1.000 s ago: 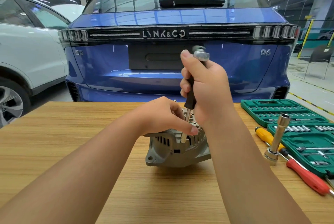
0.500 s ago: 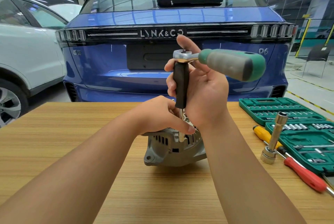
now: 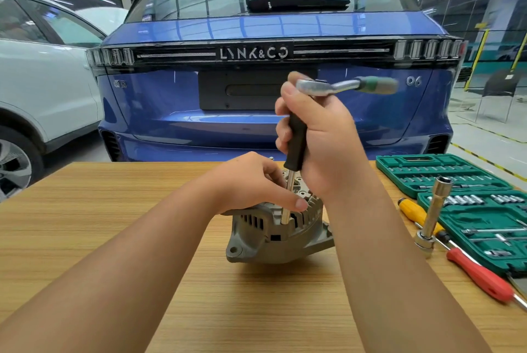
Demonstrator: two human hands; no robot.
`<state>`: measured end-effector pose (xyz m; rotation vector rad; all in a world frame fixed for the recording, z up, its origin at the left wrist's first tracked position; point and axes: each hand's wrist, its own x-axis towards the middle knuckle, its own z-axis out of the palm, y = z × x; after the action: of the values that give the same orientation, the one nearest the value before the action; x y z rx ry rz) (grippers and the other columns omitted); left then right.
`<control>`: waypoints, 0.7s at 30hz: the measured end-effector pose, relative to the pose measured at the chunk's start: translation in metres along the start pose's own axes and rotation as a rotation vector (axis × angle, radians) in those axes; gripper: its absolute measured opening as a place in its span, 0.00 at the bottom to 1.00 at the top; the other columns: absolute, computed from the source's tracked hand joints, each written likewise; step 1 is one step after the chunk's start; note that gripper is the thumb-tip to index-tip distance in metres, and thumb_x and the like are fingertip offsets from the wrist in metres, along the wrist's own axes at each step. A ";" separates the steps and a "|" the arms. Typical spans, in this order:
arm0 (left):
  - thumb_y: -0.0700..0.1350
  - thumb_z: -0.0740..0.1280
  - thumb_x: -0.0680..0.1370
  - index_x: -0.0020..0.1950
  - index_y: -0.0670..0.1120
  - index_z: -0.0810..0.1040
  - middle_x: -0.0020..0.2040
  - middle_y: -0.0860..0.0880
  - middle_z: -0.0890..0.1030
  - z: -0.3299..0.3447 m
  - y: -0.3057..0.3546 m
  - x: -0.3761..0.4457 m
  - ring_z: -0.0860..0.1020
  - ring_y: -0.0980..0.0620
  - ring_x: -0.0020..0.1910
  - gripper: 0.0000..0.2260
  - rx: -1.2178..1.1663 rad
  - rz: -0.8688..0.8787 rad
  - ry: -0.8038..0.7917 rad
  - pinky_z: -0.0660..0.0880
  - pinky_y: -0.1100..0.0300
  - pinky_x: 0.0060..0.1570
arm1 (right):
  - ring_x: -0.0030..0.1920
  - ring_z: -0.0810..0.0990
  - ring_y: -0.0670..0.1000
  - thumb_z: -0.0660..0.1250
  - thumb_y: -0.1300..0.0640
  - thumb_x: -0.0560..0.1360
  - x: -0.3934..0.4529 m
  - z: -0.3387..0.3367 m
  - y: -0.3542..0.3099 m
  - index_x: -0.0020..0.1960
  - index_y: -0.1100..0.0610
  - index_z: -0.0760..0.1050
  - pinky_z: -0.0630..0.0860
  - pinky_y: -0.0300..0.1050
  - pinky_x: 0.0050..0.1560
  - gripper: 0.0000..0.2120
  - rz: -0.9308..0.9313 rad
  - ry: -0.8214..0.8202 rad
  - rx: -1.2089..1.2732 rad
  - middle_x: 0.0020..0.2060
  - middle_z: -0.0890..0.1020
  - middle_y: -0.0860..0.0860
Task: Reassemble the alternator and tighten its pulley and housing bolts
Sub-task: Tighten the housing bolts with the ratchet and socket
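The grey alternator stands on the wooden table, vented housing facing me. My left hand rests on its top, thumb against the metal shaft of a black-handled extension driver that stands upright in the housing's edge. My right hand grips that black handle. A ratchet with a green handle sits on the driver's top end and points right, blurred by motion.
At the right lie an open green socket set, a tall socket extension standing upright, a yellow screwdriver and a red-handled screwdriver. A blue car is parked beyond the table, a white car at the left.
The ratchet handle has swung round on top of the driver, from towards me and right to pointing right and farther off. My right hand closed round the black handle again. The alternator stayed put.
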<state>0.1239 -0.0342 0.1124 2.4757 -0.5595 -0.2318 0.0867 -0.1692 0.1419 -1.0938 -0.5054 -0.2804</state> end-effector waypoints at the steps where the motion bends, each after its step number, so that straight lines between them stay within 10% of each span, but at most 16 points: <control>1: 0.71 0.75 0.56 0.42 0.59 0.83 0.38 0.57 0.84 0.000 0.000 0.000 0.83 0.55 0.41 0.22 -0.005 0.001 -0.001 0.81 0.49 0.51 | 0.30 0.71 0.48 0.67 0.62 0.80 0.000 0.000 0.001 0.60 0.51 0.74 0.71 0.42 0.32 0.11 -0.035 -0.024 0.019 0.36 0.77 0.50; 7: 0.69 0.75 0.54 0.42 0.54 0.84 0.37 0.55 0.83 -0.001 0.002 -0.002 0.79 0.57 0.35 0.25 -0.017 0.019 -0.004 0.74 0.55 0.42 | 0.31 0.69 0.51 0.64 0.66 0.80 -0.004 0.006 0.016 0.63 0.40 0.77 0.71 0.45 0.31 0.22 -0.276 -0.115 -0.118 0.40 0.73 0.62; 13: 0.67 0.76 0.55 0.49 0.55 0.84 0.47 0.53 0.85 0.000 0.004 -0.002 0.84 0.51 0.49 0.28 -0.002 0.034 0.000 0.80 0.42 0.59 | 0.32 0.73 0.51 0.55 0.53 0.79 -0.003 0.003 0.012 0.65 0.49 0.77 0.68 0.46 0.33 0.18 -0.114 -0.231 0.132 0.40 0.81 0.53; 21: 0.72 0.72 0.53 0.47 0.58 0.83 0.39 0.59 0.84 0.000 0.004 0.003 0.83 0.56 0.43 0.29 0.038 -0.024 -0.034 0.81 0.52 0.50 | 0.29 0.67 0.48 0.72 0.53 0.78 -0.001 0.007 0.004 0.53 0.61 0.77 0.66 0.41 0.28 0.12 -0.040 0.090 -0.055 0.31 0.74 0.48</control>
<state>0.1250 -0.0384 0.1149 2.5208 -0.5531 -0.2756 0.0863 -0.1611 0.1406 -1.1202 -0.4416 -0.3787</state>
